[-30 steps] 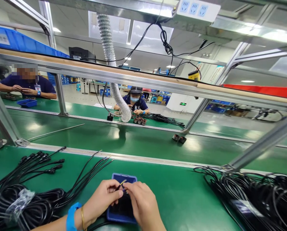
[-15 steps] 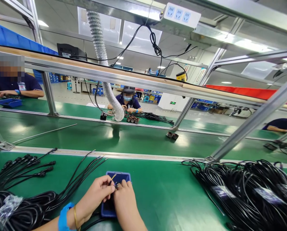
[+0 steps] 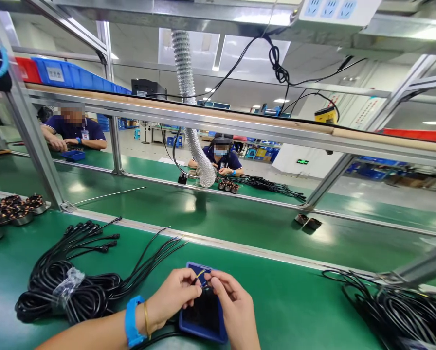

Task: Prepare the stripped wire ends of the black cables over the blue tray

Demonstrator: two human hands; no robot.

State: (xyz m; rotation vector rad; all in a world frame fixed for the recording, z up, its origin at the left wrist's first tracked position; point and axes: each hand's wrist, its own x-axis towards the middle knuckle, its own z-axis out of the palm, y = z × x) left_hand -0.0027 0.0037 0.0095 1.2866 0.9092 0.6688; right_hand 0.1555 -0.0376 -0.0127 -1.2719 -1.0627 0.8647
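1. Yellow wire (image 3: 201,273) pokes up between the fingers of the left hand (image 3: 176,297), whose grip is narrow and pinched around it.
2. Just to the right, the right hand (image 3: 237,304) has its thumb and forefinger drawn close together beside the wire; I cannot tell whether that grip holds a strand.
3. Beneath both hands lies a blue tray (image 3: 203,336) with dark contents, on the green tabletop (image 3: 287,311).
4. Left of it, a coil of black cable (image 3: 39,297) is bound with clear wrap (image 3: 69,286).
5. More black cables (image 3: 400,311) lie near right.
6. Copper-wound parts (image 3: 21,214) sit far left.
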